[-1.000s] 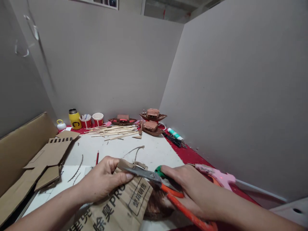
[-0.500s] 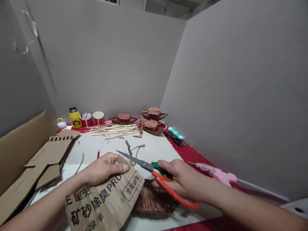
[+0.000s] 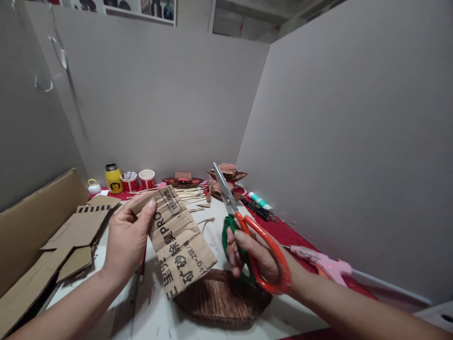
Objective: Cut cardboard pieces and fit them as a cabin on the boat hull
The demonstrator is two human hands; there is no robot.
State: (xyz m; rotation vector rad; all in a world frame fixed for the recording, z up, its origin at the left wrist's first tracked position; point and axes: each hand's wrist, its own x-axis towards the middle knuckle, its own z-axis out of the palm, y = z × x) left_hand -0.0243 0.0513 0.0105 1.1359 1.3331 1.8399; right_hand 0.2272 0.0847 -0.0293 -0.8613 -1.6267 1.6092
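near the middle of the white work surface (image 3: 155,316), two hands, two held things. left hand (image 3: 127,236): raised, pinching one brown paper piece (image 3: 180,248) at its far left edge, thumb on the printed face, other fingers curled behind; forearm comes up from the near left. piece hangs tilted, its near end overlapping the hull in view; contact between them can't be told. right hand (image 3: 260,255): grasping one pair of scissors (image 3: 222,184) by its green and orange loops, fingers round the green one, blades together, tips pointing far and slightly left; forearm comes in from the near right.

one large brown slatted hull (image 3: 222,302) on the surface, just nearer than both hands. far side: three small brown boats (image 3: 182,180), two of them partly behind the blades; two red-and-white cups (image 3: 146,179); one yellow bottle (image 3: 113,180); several thin sticks (image 3: 193,192), overlapping, no exact count. right: one pink glue gun (image 3: 332,265), one green-and-white tube (image 3: 259,200). left: cut cardboard (image 3: 85,224).
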